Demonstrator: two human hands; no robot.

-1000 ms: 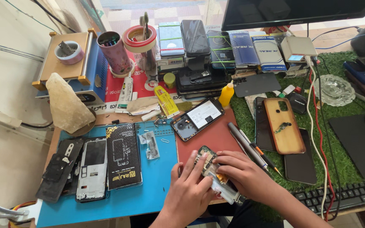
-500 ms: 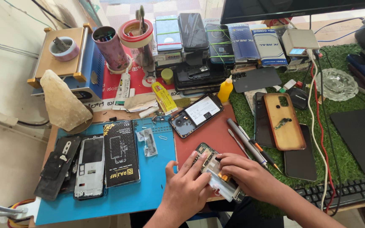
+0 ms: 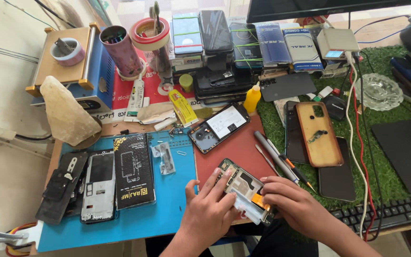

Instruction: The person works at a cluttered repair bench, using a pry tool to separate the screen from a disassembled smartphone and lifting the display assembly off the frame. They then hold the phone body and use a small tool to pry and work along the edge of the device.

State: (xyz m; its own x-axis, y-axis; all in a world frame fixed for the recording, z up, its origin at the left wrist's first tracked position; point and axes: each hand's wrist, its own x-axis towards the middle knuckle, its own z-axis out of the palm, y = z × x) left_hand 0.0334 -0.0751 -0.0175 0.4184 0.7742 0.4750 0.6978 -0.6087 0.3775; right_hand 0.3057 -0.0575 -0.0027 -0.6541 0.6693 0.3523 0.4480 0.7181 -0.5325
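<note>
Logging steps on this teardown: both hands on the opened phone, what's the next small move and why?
Probably lift the white strip a little further with the right hand while the left hand pins the opened phone flat. The strip's near end sits at the right fingertips, and the left fingers already lie across the phone.

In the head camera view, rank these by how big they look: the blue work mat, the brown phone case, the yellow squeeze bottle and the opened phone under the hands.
1. Blue work mat, clearly largest.
2. Brown phone case.
3. Opened phone, partly covered by the hands and nearer the camera, so its place against the case is unsure.
4. Yellow squeeze bottle, smallest.
</note>
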